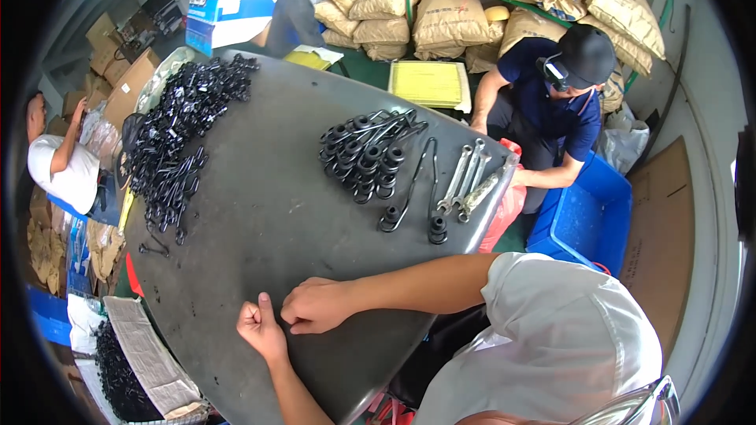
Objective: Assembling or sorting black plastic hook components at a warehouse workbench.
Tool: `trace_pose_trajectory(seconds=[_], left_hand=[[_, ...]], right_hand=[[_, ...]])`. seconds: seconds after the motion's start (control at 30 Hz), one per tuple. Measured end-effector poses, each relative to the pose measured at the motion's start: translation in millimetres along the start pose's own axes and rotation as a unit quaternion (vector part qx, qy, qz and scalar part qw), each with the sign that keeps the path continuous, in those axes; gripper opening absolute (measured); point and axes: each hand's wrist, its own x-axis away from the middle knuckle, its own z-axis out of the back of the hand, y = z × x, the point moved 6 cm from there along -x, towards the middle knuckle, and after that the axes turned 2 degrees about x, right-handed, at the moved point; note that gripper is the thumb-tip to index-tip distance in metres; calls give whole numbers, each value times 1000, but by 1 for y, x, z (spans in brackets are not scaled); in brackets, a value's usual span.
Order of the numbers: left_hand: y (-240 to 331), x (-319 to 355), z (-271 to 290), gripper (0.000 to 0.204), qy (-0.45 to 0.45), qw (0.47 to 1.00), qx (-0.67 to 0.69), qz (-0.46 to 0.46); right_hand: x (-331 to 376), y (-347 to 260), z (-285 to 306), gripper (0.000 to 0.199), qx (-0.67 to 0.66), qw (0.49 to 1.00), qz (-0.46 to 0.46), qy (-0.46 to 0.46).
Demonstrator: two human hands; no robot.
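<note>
At the lower centre of the frame, the left hand (262,332) is clenched, thumb raised, just beside the right hand (321,305); the right fingers bend under, so I cannot tell whether they hold anything. Right of centre on the dark table (268,197) lie two bent black rods (438,227) beside wrenches (455,179), then a rod stack (366,153). Upper left holds a black heap (177,122); upper right, a co-worker (551,110).

One counter (268,205) carries two heaps of black parts (189,106) (366,153), two separate bent rods (438,230) (390,220), three silver wrenches (454,179), one wrapped piece (487,192).
</note>
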Motion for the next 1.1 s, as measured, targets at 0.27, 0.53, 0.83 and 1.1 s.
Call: trace_pose_trajectory(seconds=[0.27,0.53,0.83,1.1], left_hand=[[-2,0,-4,56,-8,1000,-9,-6],[0,0,-5,57,-8,1000,-19,-13],[-2,0,-4,56,-10,1000,-19,-8],[3,0,-6,54,-11,1000,-26,-1]], right_hand=[[3,2,2,23,-9,1000,-6,-1],[3,1,3,23,-4,1000,-5,0],[2,0,2,23,0,1000,-6,-1],[3,2,2,23,-5,1000,-9,-6]])
